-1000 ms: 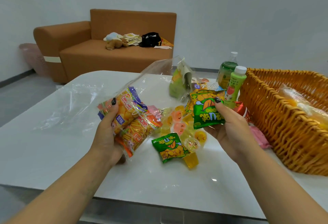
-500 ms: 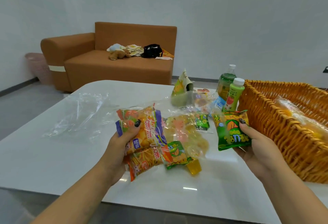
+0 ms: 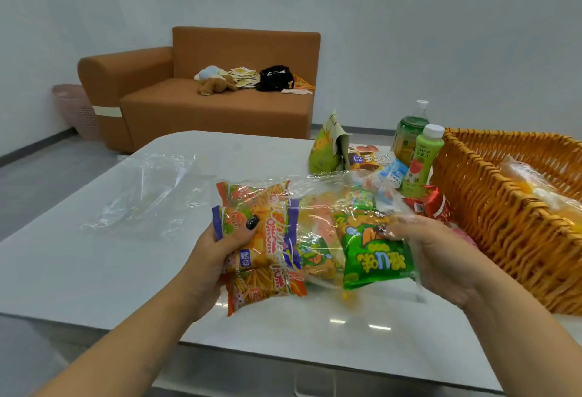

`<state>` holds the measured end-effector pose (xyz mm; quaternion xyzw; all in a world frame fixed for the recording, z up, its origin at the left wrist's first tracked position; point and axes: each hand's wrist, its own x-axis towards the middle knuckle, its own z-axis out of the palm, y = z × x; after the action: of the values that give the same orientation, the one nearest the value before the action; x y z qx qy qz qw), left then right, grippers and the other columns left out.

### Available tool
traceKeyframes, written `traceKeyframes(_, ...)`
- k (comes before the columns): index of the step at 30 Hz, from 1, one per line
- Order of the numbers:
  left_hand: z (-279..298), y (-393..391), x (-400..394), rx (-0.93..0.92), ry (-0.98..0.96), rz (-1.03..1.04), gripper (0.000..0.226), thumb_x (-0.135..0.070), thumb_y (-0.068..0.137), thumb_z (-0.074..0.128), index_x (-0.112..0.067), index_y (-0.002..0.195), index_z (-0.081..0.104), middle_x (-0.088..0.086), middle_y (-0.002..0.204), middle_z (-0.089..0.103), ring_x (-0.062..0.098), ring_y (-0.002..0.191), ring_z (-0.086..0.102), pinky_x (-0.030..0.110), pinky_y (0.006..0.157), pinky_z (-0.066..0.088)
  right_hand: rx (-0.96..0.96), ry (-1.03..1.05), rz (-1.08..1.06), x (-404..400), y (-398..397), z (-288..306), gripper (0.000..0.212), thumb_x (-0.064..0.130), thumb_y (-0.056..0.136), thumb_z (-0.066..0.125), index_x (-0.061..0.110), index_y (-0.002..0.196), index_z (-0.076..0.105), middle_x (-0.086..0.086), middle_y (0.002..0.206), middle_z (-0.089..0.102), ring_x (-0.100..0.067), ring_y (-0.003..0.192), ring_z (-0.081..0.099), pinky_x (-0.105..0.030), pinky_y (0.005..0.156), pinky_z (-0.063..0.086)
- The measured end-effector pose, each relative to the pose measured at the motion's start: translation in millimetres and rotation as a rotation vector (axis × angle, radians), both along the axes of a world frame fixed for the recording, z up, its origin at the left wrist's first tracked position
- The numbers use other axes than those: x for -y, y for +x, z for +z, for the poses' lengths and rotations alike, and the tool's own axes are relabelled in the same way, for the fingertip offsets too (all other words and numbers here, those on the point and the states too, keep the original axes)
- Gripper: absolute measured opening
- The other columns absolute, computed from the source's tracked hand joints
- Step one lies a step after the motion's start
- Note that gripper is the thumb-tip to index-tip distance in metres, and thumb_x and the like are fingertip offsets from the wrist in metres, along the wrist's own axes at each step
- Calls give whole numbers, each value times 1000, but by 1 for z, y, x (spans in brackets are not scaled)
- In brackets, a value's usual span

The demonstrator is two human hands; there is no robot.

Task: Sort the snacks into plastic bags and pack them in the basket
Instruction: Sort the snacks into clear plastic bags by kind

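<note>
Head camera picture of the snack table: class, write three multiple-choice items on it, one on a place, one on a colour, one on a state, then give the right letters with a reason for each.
1. Where does the wicker basket stand on the table?
A. at the left edge
B. at the right side
C. in the middle

2. What colour is the cap of the light green bottle?
A. white
B. red
C. black

3. What is the right hand doing?
A. lying flat on the table
B. holding a green snack packet
C. gripping a bottle

Answers:
1 B, the basket fills the right side of the view.
2 A, the cap on top is plain white.
3 B, the fingers are curled round the packet at the clear plastic bag, which the left hand grips.
</note>
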<state>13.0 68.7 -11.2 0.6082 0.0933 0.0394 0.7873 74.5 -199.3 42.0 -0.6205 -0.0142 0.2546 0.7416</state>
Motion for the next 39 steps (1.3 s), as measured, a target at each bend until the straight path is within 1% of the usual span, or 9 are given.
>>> traceKeyframes(3, 1, 0, 3, 5, 27, -44, 90, -48, 39, 88, -20, 119, 60, 6, 102, 75, 25, 88, 74, 35, 69, 60, 36, -84, 96, -1, 0, 0, 27, -4, 84, 58, 2, 109, 60, -21, 98, 73, -33, 85, 72, -37, 69, 61)
traceKeyframes(6, 4, -2, 7, 22, 59, -78, 102, -56, 27, 91, -22, 117, 59, 4, 100, 75, 24, 88, 74, 28, 64, 59, 225, -189, 108, 1, -8, -1, 21, 4, 80, 70, 11, 99, 66, -12, 87, 73, -28, 78, 71, -22, 62, 59)
traceKeyframes(9, 4, -2, 8, 19, 75, -117, 103, -58, 29, 90, -21, 119, 57, 5, 102, 75, 25, 90, 73, 28, 66, 59, 367, -208, 116, -1, -11, -9, 66, 42, 46, 92, 25, 107, 70, -3, 105, 73, -20, 95, 71, -31, 75, 59)
traceKeyframes(14, 3, -3, 10, -5, 63, -138, 111, -63, 20, 90, -20, 117, 59, 7, 101, 75, 26, 88, 74, 30, 65, 59, 352, -332, 154, -28, -13, -18, 27, 15, 81, 75, 24, 103, 64, -3, 104, 73, -20, 92, 72, -40, 82, 59)
traceKeyframes(21, 0, -5, 4, -4, 39, -141, 110, -62, 20, 91, -18, 115, 60, 8, 100, 75, 27, 86, 74, 33, 65, 60, 394, -502, 231, -41, -15, -20, 18, 16, 82, 74, 13, 95, 62, -18, 104, 70, -33, 96, 69, -56, 84, 54)
traceKeyframes(28, -1, -9, 2, 29, -64, -142, 104, -54, 19, 95, -15, 111, 63, 10, 95, 75, 26, 80, 74, 33, 60, 60, 395, -524, 305, -44, -11, -23, 14, 23, 83, 72, 26, 96, 67, -6, 104, 71, -21, 91, 71, -40, 80, 59)
traceKeyframes(33, -3, -7, 2, 38, -235, -142, 93, -45, 19, 98, -17, 103, 70, 13, 97, 75, 27, 81, 74, 41, 65, 61, 294, -299, 215, -35, -3, -8, 24, 1, 88, 63, 11, 109, 65, -5, 101, 74, -22, 90, 72, -39, 75, 60)
traceKeyframes(36, -4, -10, 6, 12, -309, -214, 80, -39, 20, 99, -14, 93, 77, 18, 97, 74, 32, 79, 74, 42, 61, 60, 319, -309, 244, -45, -12, -16, 27, 2, 85, 67, 17, 108, 67, -5, 102, 74, -19, 86, 73, -30, 68, 60)
traceKeyframes(39, -7, -11, 7, -21, -340, -253, 82, -35, 23, 100, -11, 97, 76, 22, 102, 72, 35, 82, 73, 45, 64, 60, 384, -332, 215, -54, -16, -22, 24, 8, 82, 73, 21, 101, 72, 4, 98, 75, -14, 86, 73, -28, 74, 59)
